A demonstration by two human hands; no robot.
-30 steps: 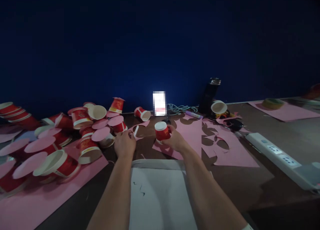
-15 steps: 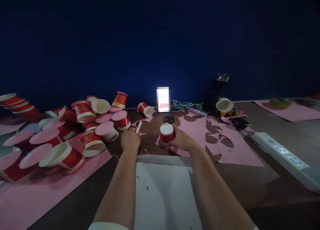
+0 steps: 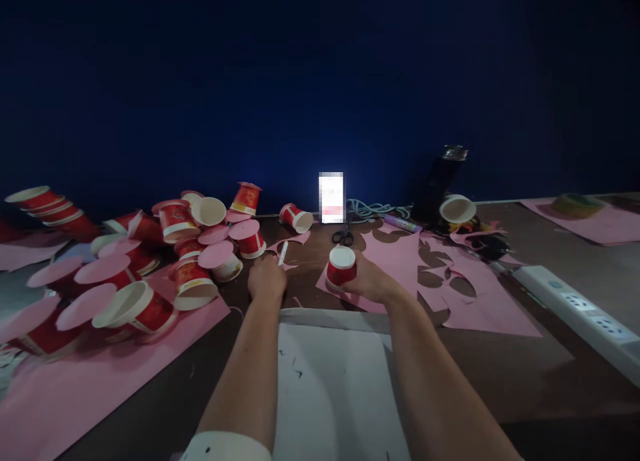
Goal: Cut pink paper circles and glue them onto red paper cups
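Note:
My right hand is wrapped round the side of a red paper cup with its white base up. The cup is over a pink paper sheet with round cut-outs; I cannot tell whether it touches. My left hand is closed at the table, with a slim white pen-like stick poking out past the fingers. Just left of that hand are red paper cups with pink paper discs on them. Black-handled scissors lie beyond my right hand.
Many more cups, some with pink discs, crowd the left over a pink sheet. A lit phone stands at the back by a pale cable. A dark bottle and a power strip are right. A white board lies in front.
The whole scene has shifted slightly right in view as my head turned a little left. Both hands keep about the same place and hold.

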